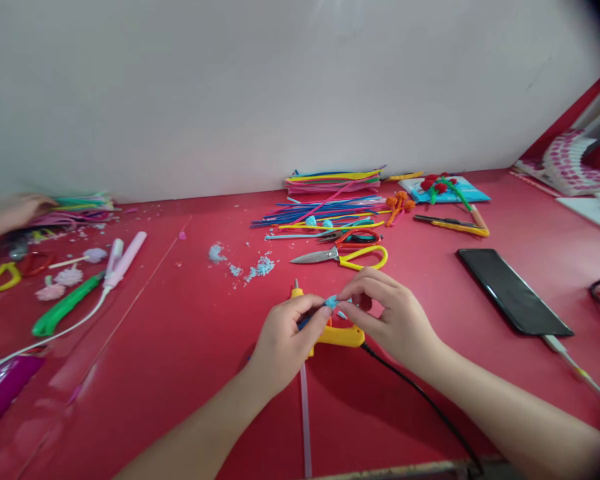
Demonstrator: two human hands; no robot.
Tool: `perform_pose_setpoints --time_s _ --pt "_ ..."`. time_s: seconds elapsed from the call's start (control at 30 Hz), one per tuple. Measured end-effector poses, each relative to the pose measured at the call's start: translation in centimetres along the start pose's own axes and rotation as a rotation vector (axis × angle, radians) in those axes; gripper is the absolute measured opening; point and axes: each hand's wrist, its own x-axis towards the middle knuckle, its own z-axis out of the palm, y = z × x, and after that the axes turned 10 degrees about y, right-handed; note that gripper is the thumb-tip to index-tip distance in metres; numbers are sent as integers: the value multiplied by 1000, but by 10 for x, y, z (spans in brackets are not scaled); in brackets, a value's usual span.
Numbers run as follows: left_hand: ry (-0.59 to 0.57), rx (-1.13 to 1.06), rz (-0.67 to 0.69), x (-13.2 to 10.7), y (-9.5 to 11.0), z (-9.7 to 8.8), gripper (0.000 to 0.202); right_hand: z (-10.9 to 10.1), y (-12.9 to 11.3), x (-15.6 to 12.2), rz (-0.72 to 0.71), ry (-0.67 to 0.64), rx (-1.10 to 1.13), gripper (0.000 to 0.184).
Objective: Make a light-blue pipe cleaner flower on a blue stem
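My left hand (287, 337) and my right hand (387, 317) meet over the red table (190, 373), both pinching a small light-blue fuzzy piece (332, 301) between their fingertips. Right beneath them lies a yellow glue gun (337, 335) with a black cord (420, 393) trailing toward me and a clear glue stick (305, 420) behind it. Just beyond my hands lie scissors with yellow handles (343, 257). Light-blue fluff scraps (253, 268) are scattered to the left of the scissors.
Piles of coloured pipe cleaners (330, 210) lie against the white wall, with an orange twisted piece (399, 203) and a red flower on a blue pad (443, 189). A black phone (513, 290) charges at right. At far left, another person's hand (15, 212), pink tools (125, 260), pompoms.
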Motion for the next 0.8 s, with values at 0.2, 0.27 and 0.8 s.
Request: perform_pose_setpoints --time_s 0.2,0.27,0.8 --pt "12 73 56 0 0 0 21 0 -3 1 24 -10 16 7" --pt "12 89 72 0 0 0 20 1 -3 0 8 -13 11 7" --pt "96 109 294 -2 -2 -3 11 0 -4 -5 -145 64 18 5"
